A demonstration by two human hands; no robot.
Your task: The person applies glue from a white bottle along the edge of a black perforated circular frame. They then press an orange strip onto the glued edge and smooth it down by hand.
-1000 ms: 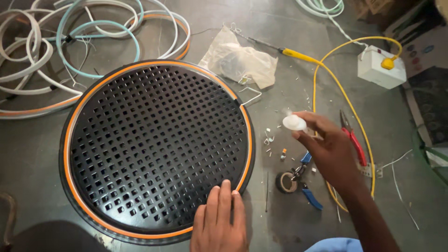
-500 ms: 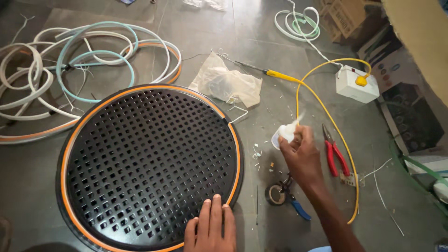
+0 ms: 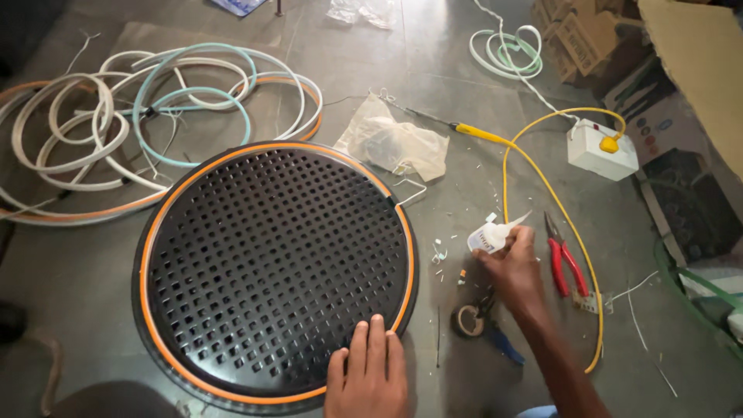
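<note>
Orange strip lighting rims a black perforated round panel (image 3: pixel 275 267) lying flat on a grey floor, where a person's left hand (image 3: pixel 370 373) rests palm-down on its near edge, fingers spread and gripping nothing. The right hand (image 3: pixel 515 267) is closed around a small white squeeze tube (image 3: pixel 489 238), nozzle tilted up and to the right, held just beside the panel's right rim and above scattered white offcuts. Red-handled pliers (image 3: pixel 563 259) lie just right of that hand; a roll of tape (image 3: pixel 467 320) and blue-handled cutters (image 3: pixel 503 344) sit below it. A yellow cable (image 3: pixel 542 174) loops from a white switch box (image 3: pixel 601 149) past the pliers. A crumpled plastic bag (image 3: pixel 393 143) and coils of pale strip light (image 3: pixel 147 124) lie beyond. Squeezed too hard, the tube could spill onto the floor or fingers, and the loose cable so near the wrist looks liable to snag.
</note>
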